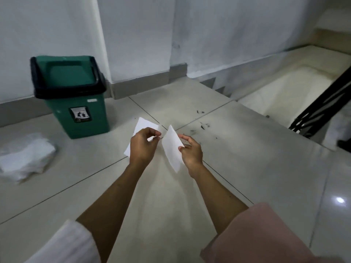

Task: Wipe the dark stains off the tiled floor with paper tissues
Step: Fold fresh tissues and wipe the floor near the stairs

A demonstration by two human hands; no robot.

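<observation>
While both arms reach forward over the tiled floor (pixel 247 158), the left hand (pixel 143 147) pinches one white tissue (pixel 143 124) and the right hand (pixel 190 151) pinches another tissue (pixel 171 147) by its edge. Dark stains (pixel 203 126) lie scattered just beyond and right of the hands, nearer the right hand. A green bin (pixel 76 99) stands to the left.

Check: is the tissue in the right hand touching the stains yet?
Apart. The head view shows the tissue held up in the right hand, off the floor, short of the stains.
</observation>
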